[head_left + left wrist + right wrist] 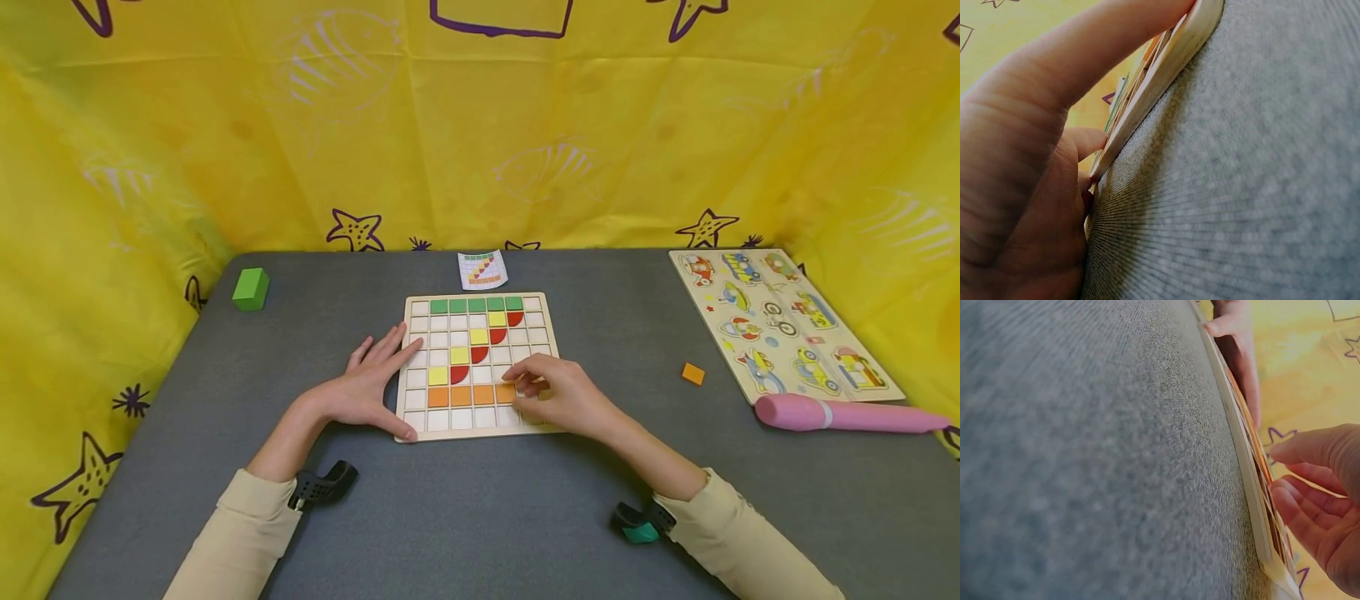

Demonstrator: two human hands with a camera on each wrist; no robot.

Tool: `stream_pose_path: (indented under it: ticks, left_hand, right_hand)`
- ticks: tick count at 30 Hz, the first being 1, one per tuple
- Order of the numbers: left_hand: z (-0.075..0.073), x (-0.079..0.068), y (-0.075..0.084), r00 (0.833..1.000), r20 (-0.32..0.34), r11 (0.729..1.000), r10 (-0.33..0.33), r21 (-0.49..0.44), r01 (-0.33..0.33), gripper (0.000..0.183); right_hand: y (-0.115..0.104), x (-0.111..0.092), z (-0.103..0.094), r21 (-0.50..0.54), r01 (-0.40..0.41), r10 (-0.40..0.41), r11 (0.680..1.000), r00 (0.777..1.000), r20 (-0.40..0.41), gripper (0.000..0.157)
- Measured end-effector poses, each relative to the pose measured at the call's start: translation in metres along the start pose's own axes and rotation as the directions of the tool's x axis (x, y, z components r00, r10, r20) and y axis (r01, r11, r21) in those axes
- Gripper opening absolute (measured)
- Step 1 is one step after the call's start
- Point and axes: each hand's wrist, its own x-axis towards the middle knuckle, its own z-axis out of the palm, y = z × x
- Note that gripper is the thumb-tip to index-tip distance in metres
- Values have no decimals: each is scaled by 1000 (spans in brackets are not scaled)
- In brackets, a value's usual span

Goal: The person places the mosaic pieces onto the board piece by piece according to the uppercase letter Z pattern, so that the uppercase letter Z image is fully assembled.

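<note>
A wooden grid board [476,435] lies on the dark table. It holds a row of green tiles [477,306], a diagonal of yellow tiles [459,356] beside red quarter-circle pieces [478,356], and a row of orange tiles [483,395]. My left hand [358,390] rests along the board's left edge, fingers spread, thumb on the near corner. Over the board's lower right, my right hand [564,395] has bent fingers by the rightmost orange tile in the row. The right wrist view shows a gap between its thumb and fingers [1310,503], with no piece visible there.
Behind the board lies a small pattern card [483,270]. One loose orange tile [693,373] is to the right, near a vehicle picture puzzle [783,325] and a pink stick-like object [847,414]. A green block [251,289] stands at the far left.
</note>
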Motion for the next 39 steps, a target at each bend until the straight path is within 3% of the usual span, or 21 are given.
stream_pose_path:
  ticks: [6,14,23,30,39]
  left_hand:
    - [0,0,1,1000,1,1000,2,8,-2,129]
    - [0,0,1,1000,8,1000,-3,7,3,129]
    - [1,0,-1,1000,5,1000,-4,20,3,129]
    - [0,1,0,1000,11,1000,-4,15,4,129]
    - [0,1,-1,1000,17,999,-13,31,12,131]
  right_hand:
    - [6,-10,-8,-29,1,-3,1000,997,-71,21]
    - [21,-32,-26,-148,-79,56,986,986,-156,21]
    - [39,-58,-48,-244,-169,107,955,963,-249,25]
    - [48,-75,-62,-274,-186,99,943,948,-304,36]
    - [59,-92,-75,-288,-268,141,919,908,-394,47]
